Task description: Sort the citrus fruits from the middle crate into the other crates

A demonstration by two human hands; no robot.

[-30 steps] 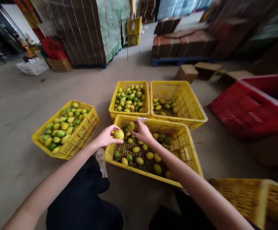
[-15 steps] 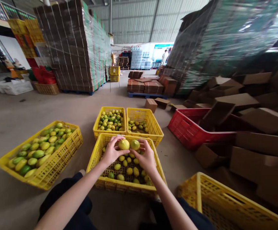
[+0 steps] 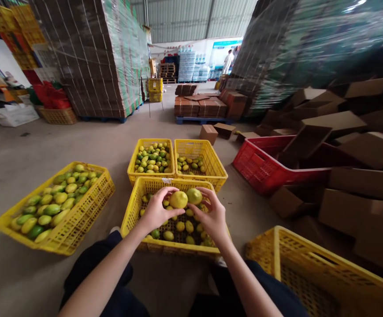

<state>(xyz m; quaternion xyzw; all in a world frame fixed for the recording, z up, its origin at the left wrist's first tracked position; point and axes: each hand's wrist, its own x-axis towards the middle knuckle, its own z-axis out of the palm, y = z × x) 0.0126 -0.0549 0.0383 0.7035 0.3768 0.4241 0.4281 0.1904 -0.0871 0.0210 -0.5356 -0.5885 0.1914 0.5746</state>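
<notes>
Over the near yellow crate (image 3: 174, 250), my left hand (image 3: 158, 212) pinches a yellow lemon (image 3: 178, 200) between thumb and fingers. Close beside it, my right hand (image 3: 213, 215) holds a greener lemon (image 3: 194, 196) in the same kind of grip. The two fruits are side by side at about the same height, almost touching. Below them, several loose lemons (image 3: 168, 235), yellow and green, lie scattered on the floor of the crate. My hands and wrists hide part of the fruit in it.
Behind stand a yellow crate full of lemons (image 3: 151, 159) and a partly filled one (image 3: 207, 159). Another full crate (image 3: 68, 235) is at the left. A yellow crate (image 3: 310, 259) sits at the lower right, with a red crate (image 3: 257, 165) and cardboard boxes (image 3: 356, 215) beyond.
Both hands, each still holding its lemon, have shifted slightly right over the crate. The lemon in my left hand looks turned. The whole view has tilted a little downward.
</notes>
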